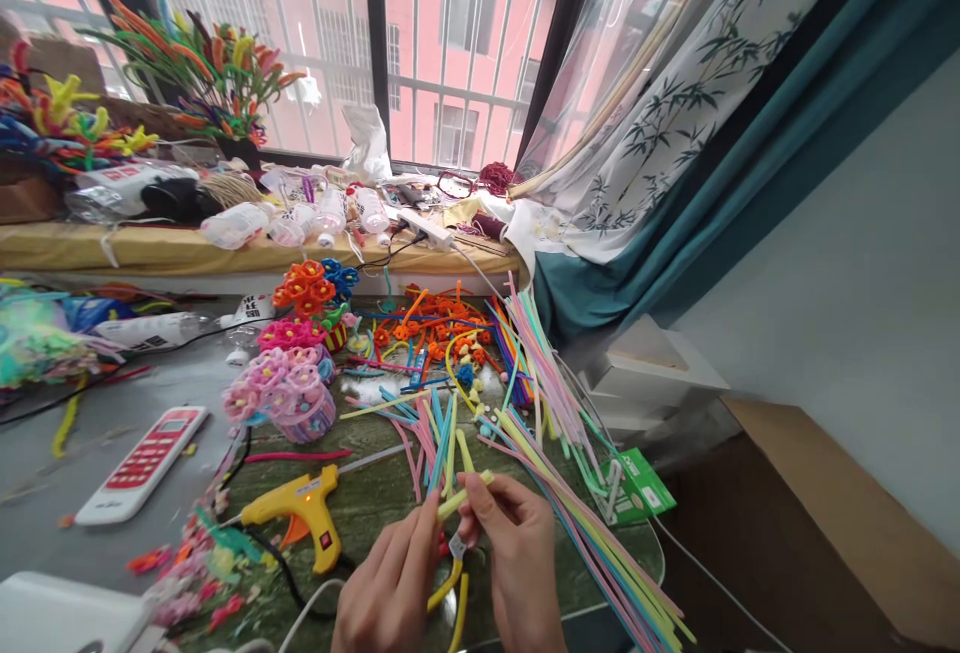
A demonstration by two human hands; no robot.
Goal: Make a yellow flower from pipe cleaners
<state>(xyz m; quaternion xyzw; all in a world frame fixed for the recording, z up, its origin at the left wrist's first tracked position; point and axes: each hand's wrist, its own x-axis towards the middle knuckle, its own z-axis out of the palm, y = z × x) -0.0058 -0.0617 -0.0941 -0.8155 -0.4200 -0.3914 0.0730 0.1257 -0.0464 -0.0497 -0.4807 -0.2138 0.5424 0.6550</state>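
Note:
Both hands meet at the bottom centre of the head view. My left hand (pixel 394 573) is closed on one end of a pale yellow fuzzy stem (pixel 452 505). The fingers of my right hand (pixel 514 553) pinch the stem's other end. Below them, yellow-handled pliers or cutters (pixel 445 583) hang at my right hand, their metal head beside its fingers; how they are held is partly hidden. A second yellow stem (pixel 464 451) stands just beyond the hands. Left of the hands lies a yellow glue gun (pixel 300 513).
Pastel stems (pixel 592 523) run along the right side of the table. Pink fuzzy flowers (pixel 281 388), orange pieces (pixel 442 318) and a white remote (pixel 142 463) lie farther off. A green packet (pixel 637 486) is at the right edge; scraps (pixel 195 563) lie left, near cables.

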